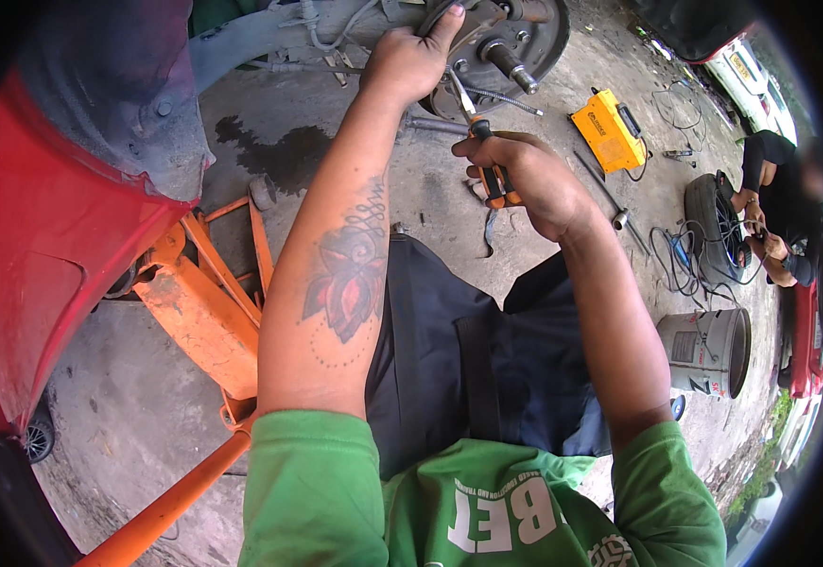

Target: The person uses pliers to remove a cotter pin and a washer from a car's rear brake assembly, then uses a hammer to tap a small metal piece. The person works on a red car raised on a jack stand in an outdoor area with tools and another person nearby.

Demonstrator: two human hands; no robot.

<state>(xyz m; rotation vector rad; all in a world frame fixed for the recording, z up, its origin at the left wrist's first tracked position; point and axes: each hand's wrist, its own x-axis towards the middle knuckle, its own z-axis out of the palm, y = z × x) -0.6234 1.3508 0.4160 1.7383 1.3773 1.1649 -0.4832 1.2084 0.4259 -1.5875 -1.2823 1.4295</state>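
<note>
My right hand [529, 180] is closed around pliers [498, 186] with orange and black handles. Their slim metal jaws point up at the lower part of a wheel brake assembly [548, 38], near a coil spring and a bare spindle [508, 64]. My left hand [411, 59] is at the assembly's left side, thumb stretched along its edge. Its other fingers curl behind and are hidden, so what they grip does not show. A short cable end [523, 106] sticks out below the spindle.
An orange floor jack [199, 321] and red car body [71, 255] are at left. Right lie a yellow machine [610, 130], a wheel wrench [619, 219], cables and a bucket [704, 350]. Another person [775, 189] handles something beside a tyre [714, 227].
</note>
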